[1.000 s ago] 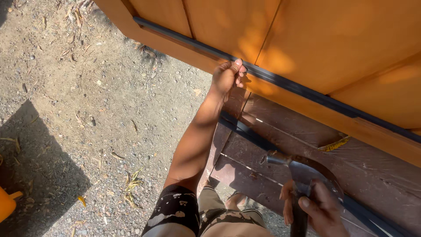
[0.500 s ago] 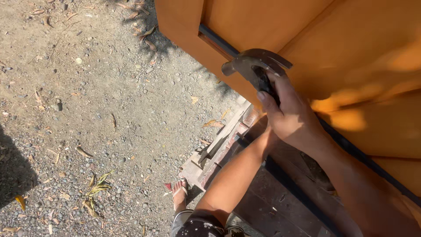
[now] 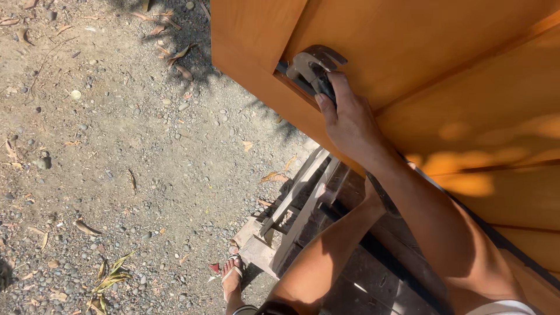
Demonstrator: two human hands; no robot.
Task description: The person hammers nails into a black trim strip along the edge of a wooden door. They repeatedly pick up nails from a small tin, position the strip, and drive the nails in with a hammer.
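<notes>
My right hand (image 3: 350, 122) is shut on the dark handle of a claw hammer (image 3: 312, 64). The hammer's metal head lies against the near end of a dark groove in a big orange wooden panel (image 3: 443, 76), close to the panel's corner. My left forearm (image 3: 326, 251) reaches up from the bottom, under my right forearm, toward the panel's lower edge. The left hand itself is hidden behind my right arm and the panel.
Grey gravel ground (image 3: 116, 146) with dry leaves and small stones fills the left side. A weathered wooden frame (image 3: 291, 204) of slats stands under the panel. My foot in a sandal (image 3: 232, 274) rests on the gravel beside it.
My right hand has brought the hammer up from low by the slats to the groove, then along it toward the panel's corner. My left hand, earlier on the groove's edge, is now hidden.
</notes>
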